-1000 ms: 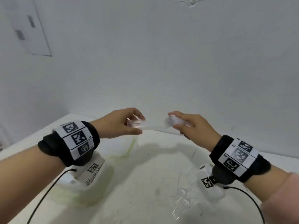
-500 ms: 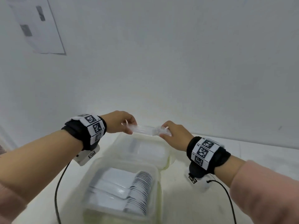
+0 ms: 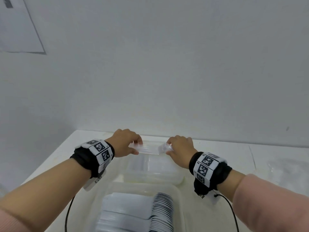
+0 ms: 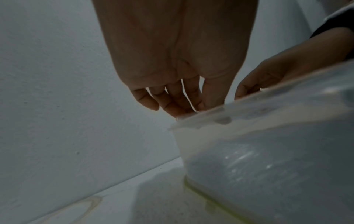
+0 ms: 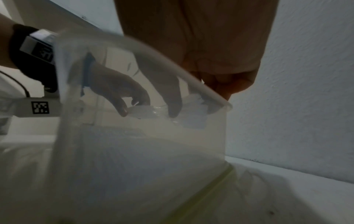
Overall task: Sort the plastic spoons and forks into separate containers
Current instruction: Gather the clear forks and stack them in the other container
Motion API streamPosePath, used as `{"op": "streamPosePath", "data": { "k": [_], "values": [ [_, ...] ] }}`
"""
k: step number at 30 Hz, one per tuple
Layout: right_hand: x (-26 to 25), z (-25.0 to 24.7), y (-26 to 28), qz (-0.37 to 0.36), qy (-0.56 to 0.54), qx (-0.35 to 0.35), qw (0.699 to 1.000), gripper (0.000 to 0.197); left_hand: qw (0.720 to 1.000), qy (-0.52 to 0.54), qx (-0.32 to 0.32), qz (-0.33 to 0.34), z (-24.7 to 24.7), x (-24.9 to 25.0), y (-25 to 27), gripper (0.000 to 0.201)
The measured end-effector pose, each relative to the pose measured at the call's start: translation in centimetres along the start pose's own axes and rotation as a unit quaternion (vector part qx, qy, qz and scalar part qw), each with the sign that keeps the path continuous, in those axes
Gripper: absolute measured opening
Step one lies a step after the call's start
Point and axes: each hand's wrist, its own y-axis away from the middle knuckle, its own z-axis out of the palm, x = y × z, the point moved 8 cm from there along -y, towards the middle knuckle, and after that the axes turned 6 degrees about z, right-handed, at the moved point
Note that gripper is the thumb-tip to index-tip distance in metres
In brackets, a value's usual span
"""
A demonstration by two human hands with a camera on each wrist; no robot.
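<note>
A bundle of stacked clear plastic cutlery [image 3: 148, 149] is held level between my two hands; I cannot tell whether it is forks or spoons. My left hand [image 3: 136, 146] pinches its left end and my right hand [image 3: 168, 148] pinches its right end. The bundle hangs just above the far translucent container [image 3: 177, 176], at rim height. In the right wrist view the bundle [image 5: 149, 112] and the left hand's fingers [image 5: 124, 97] show through the container wall [image 5: 134, 151]. The near container [image 3: 179, 195] holds rows of stacked cutlery with rounded heads [image 3: 163, 210].
Both containers stand end to end on a white table [image 3: 66, 158] against a white wall. Clear plastic wrapping [image 3: 282, 166] lies on the table to the right. Black cables [image 3: 69, 211] hang from both wrist cameras. A paper sheet [image 3: 15, 30] is on the wall at upper left.
Both hands have carried the bundle forward and down to the far container's rim. The head view has shifted, bringing the two containers into sight.
</note>
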Motion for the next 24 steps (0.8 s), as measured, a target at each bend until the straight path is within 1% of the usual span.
{"op": "streamPosePath", "data": {
  "k": [6,10,15,20,24],
  "values": [
    [-0.6,0.3,0.3,-0.003,0.033,0.041,0.999,0.032,1.000,-0.011,0.025,0.005,1.2,-0.2,-0.4,0.034],
    [-0.8,0.5,0.4,-0.003,0.069,0.044,0.997,0.025,0.998,0.013,0.061,0.019,1.4,-0.3,-0.6,0.036],
    [-0.9,0.5,0.4,0.004,0.095,0.053,0.994,0.024,0.996,0.044,0.079,0.016,1.6,-0.7,-0.9,0.040],
    [-1.2,0.6,0.4,0.005,0.135,0.061,0.989,0.025,0.993,0.066,0.097,0.018,1.7,-1.2,-1.0,0.031],
    [-1.2,0.3,0.5,-0.003,0.127,0.068,0.990,0.028,0.992,0.065,0.104,0.017,1.7,-1.3,-1.2,0.027]
  ]
}}
